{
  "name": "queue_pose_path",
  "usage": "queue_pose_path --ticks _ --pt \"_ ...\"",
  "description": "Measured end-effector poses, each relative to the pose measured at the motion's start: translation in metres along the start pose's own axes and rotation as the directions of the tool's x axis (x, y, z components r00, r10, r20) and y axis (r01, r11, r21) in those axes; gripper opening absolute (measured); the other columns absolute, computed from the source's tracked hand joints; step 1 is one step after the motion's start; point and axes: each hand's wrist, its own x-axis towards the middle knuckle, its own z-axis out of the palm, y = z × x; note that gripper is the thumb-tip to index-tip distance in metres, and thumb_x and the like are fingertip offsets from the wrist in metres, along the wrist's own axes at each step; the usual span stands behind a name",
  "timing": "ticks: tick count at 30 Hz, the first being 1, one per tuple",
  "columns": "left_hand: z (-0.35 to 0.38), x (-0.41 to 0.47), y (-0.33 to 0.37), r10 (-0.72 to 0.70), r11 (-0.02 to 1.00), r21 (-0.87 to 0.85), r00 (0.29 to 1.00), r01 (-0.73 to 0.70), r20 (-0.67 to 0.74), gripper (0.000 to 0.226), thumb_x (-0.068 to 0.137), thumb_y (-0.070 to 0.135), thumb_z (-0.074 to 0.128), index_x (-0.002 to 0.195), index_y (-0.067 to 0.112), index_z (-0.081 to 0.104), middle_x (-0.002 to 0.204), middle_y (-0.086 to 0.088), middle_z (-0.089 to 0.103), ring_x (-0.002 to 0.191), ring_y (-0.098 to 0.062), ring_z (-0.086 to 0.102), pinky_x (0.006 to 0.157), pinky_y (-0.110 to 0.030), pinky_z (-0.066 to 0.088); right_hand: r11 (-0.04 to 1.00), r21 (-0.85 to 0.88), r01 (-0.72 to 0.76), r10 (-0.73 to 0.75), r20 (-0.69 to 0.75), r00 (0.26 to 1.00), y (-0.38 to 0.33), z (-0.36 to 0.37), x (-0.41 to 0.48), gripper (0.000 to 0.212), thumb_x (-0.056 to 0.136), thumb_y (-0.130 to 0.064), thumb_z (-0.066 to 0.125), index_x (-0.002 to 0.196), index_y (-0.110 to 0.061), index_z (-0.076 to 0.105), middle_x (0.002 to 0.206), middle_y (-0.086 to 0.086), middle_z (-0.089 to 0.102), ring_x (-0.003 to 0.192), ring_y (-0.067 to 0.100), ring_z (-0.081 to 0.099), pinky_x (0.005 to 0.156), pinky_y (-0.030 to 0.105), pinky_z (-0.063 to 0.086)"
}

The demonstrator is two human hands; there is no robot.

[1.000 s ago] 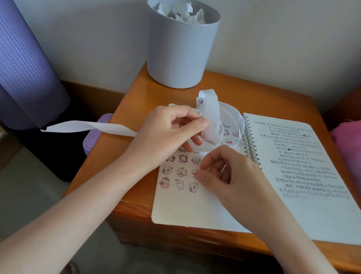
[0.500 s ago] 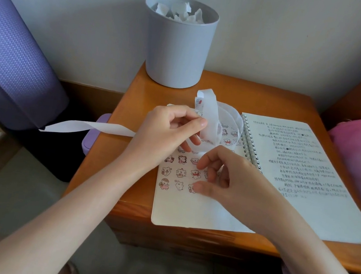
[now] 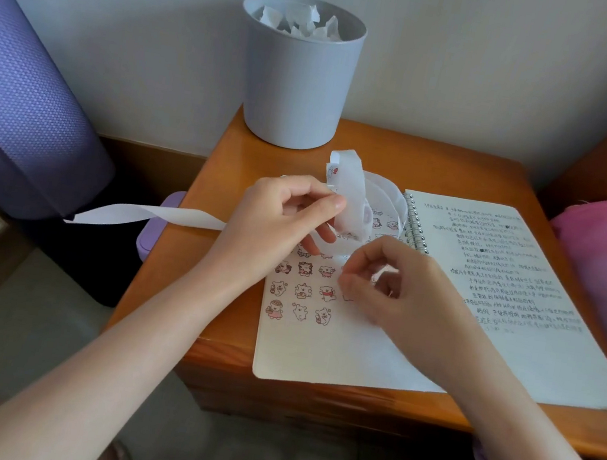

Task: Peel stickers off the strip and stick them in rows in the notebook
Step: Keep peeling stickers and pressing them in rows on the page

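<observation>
Left hand [image 3: 279, 222] grip: thumb and fingers pinched on the strip [image 3: 350, 193], held over the notebook's [image 3: 315, 356] top-left corner. The strip's loose tail trails out past the notebook's left edge and off the bench [image 3: 265, 154]. Right hand [image 3: 402, 294] is over the notebook's left page, just right of the stuck stickers [image 3: 303, 290]. Its fingers are curled, thumb and forefinger close; can't tell if a sticker sits between them.

Stickers lie in rows on the left page; bottom of that page is bare.

Likely step: placing the next one at the right end of a row. Align it with the neighbour's baseline, land one edge first, roll it flat with a fingertip. Hold the strip clear of the page so it can't snag.
</observation>
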Motion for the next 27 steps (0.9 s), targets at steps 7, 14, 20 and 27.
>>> queue_pose_path --ticks 7,14,20,27 --pt "0.000 -0.001 0.001 0.012 1.000 -0.018 1.000 -0.012 0.002 0.017 0.094 0.015 0.057 0.088 0.006 0.070 0.079 -0.002 0.070 0.068 -0.009 0.066 0.053 -0.021 0.052 0.995 0.049 0.091 -0.069 -0.345 0.936 -0.001 -0.007 0.010 0.012 0.079 -0.029 0.073 0.083 -0.030 0.062 0.080 -0.014 0.064 0.064 0.008 0.056 0.056 0.016 0.042" --pt "0.000 -0.002 0.003 0.023 0.999 -0.045 1.000 -0.023 -0.002 0.020 0.094 0.017 0.056 0.090 0.003 0.069 0.082 -0.010 0.070 0.068 -0.009 0.066 0.053 -0.021 0.052 0.991 0.062 0.118 -0.091 -0.332 0.939 -0.002 -0.003 0.014 0.006 0.081 -0.024 0.072 0.077 -0.026 0.068 0.064 -0.021 0.062 0.058 -0.002 0.052 0.053 0.007 0.037" --pt "-0.001 -0.002 0.004 0.040 0.999 -0.010 0.999 -0.040 0.020 0.016 0.092 0.020 0.059 0.090 0.008 0.070 0.078 -0.001 0.069 0.069 -0.006 0.067 0.053 -0.017 0.051 0.962 0.229 0.149 -0.071 -0.317 0.946 -0.003 -0.008 0.018 0.004 0.081 -0.021 0.072 0.080 -0.019 0.069 0.073 -0.010 0.068 0.058 0.004 0.059 0.057 0.009 0.044" --pt "0.001 -0.001 0.003 0.031 0.999 0.012 1.000 -0.031 0.005 0.009 0.089 0.016 0.064 0.089 0.010 0.070 0.072 0.002 0.068 0.064 -0.004 0.066 0.052 -0.014 0.049 0.974 0.105 0.199 -0.144 -0.389 0.910 -0.002 -0.005 0.016 0.013 0.081 -0.021 0.072 0.090 -0.020 0.062 0.079 -0.010 0.066 0.068 0.007 0.058 0.058 0.015 0.043"
